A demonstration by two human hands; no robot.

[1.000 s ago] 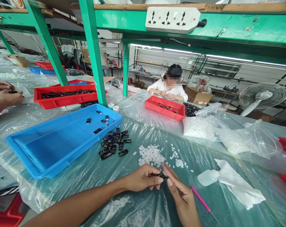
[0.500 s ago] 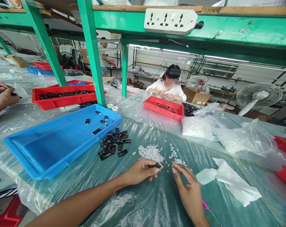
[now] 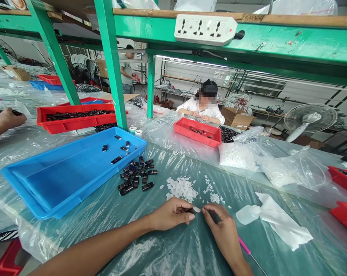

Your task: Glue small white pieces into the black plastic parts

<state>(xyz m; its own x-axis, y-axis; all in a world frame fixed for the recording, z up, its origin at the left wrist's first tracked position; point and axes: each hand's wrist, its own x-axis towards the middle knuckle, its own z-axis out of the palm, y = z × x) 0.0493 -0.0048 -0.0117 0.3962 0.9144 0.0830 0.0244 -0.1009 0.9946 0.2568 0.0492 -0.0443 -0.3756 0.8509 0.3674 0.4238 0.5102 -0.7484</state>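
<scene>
From my remote seat I see a green table [image 3: 176,255] under clear plastic sheeting; well beyond the fingers, a co-worker [image 3: 200,105] in white sits behind a red tray [image 3: 196,138]. I have the left hand [image 3: 171,215] closed on a small black piece [image 3: 192,210], pinched between thumb and fingers, a pale oval showing toward its free end. The right hand [image 3: 223,228] is just beside that end, thumb and forefinger drawn close together; I cannot tell whether they grip anything or touch the piece. Just past the left fingers lies a heap of white bits [image 3: 180,188], with smaller white scraps [image 3: 215,198] past the right fingertips. Farther out and left of the left fingers, I have a pile of black pieces [image 3: 136,181] beside a blue tray [image 3: 61,180] holding a few more. Right of the right fingers are a pink-handled tool [image 3: 244,245], a whitish container [image 3: 248,214] and a white cloth [image 3: 288,224].
</scene>
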